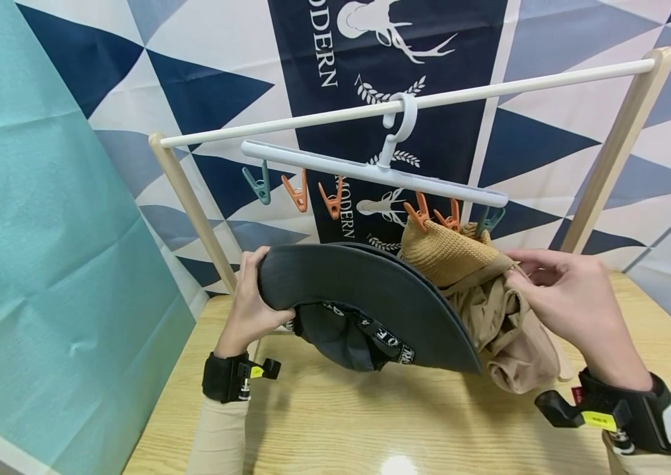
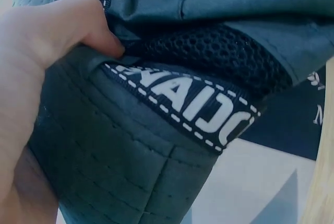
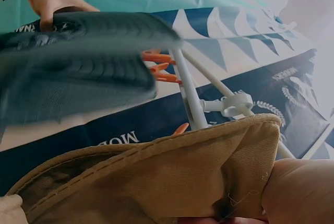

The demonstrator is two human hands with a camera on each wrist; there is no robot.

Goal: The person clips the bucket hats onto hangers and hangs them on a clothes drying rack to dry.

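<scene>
Dark hat (image 1: 371,284) between the hands (image 1: 252,305) (image 1: 575,300)

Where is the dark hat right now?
Mid-frame in the head view, the dark hat is in the left hand, below the hanger and left of the tan cloth.

In the right wrist view, toward ten o'clock, the dark hat (image 3: 78,80) is blurred and cropped. The left wrist view cuts off the left grip (image 2: 39,57) at nine o'clock; the head view crops the left sleeve (image 1: 219,435) at seven.
</scene>
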